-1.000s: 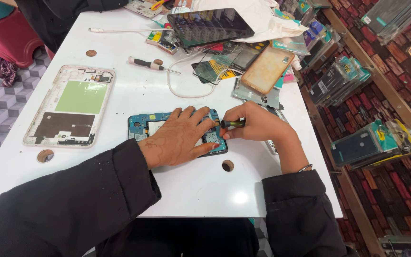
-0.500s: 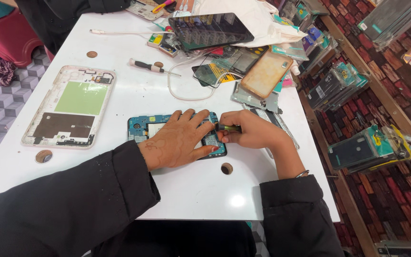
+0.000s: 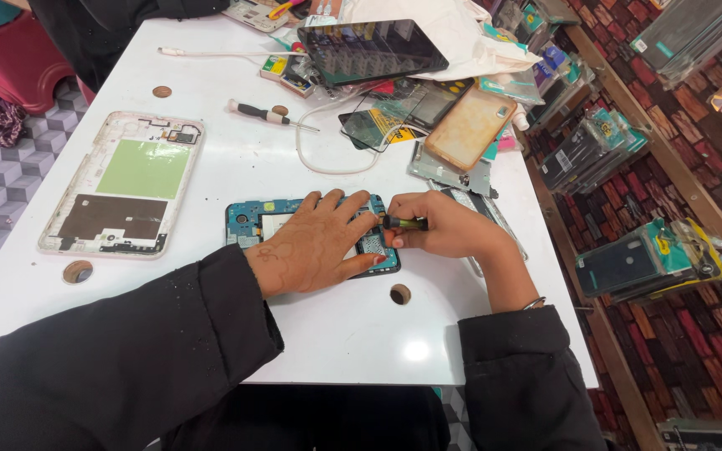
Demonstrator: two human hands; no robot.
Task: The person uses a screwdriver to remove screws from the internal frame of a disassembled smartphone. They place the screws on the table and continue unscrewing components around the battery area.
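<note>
I'm seeing the left hand [image 3: 315, 242] lying palm-down, fingers spread, pressing on the blue circuit board [image 3: 248, 221] mid-desk [image 3: 211, 167]. The right hand [image 3: 440, 230] is curling in just beside it, fingers pinching a small screwdriver [image 3: 403, 222] at the board's right edge.

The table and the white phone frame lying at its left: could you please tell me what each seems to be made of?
Table: probably laminate or coated board; smooth white top with a glossy light reflection. Phone frame: probably plastic; matte off-white rim, thin moulded edges, with a green patch and a brown one inside.
</note>
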